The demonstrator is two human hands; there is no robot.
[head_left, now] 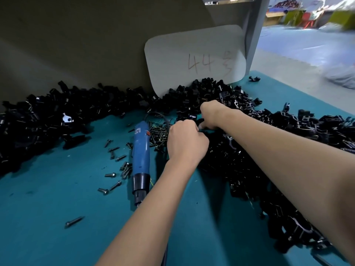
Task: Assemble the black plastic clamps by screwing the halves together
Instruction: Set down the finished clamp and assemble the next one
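1. Both grips are curled, knuckles up, meeting at the near edge of the black clamp pile [240, 154]. Left hand [187, 144] is clenched just right of the blue electric screwdriver [141, 150]; right hand [213, 116] is just beyond it, fingers bent down into the parts. A dark piece shows between the two hands, likely a clamp half; fingers hide it, so I cannot tell which hand holds it or how.
2. Teal counter [57, 189] carries everything. Clamp halves heap along the back wall, left and right of the screwdriver, thickest on its right under the right forearm.
3. White card [194, 58] marked "44" leans on the wall, behind the screwdriver and to its right.
4. Screwdriver lies flat, unheld, long axis running near-to-far, bit end toward the person, cable leaving at the far end.
5. Screws [159, 134]: dense heap between screwdriver and left hand; loose strays to the screwdriver's left.
6. Judgement: halves being mated. Left hand is nearer both screws and driver, a short reach leftward.
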